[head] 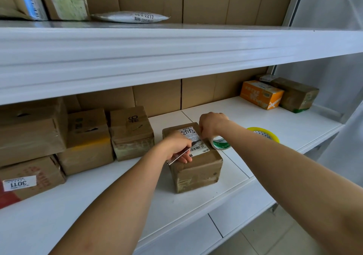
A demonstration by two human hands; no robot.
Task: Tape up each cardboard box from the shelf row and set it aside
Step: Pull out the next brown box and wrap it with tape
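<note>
White shelf: left grip pinches blade; right grip pinches tape over box.

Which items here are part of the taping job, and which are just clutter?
In the job:
- brown cardboard box with white label
- green-printed clear tape roll, by right hand
- slim metal blade, gripped by left hand
- untaped brown boxes in row

Lying about:
- yellow tape roll
- orange carton
- grey mailer bag
</note>
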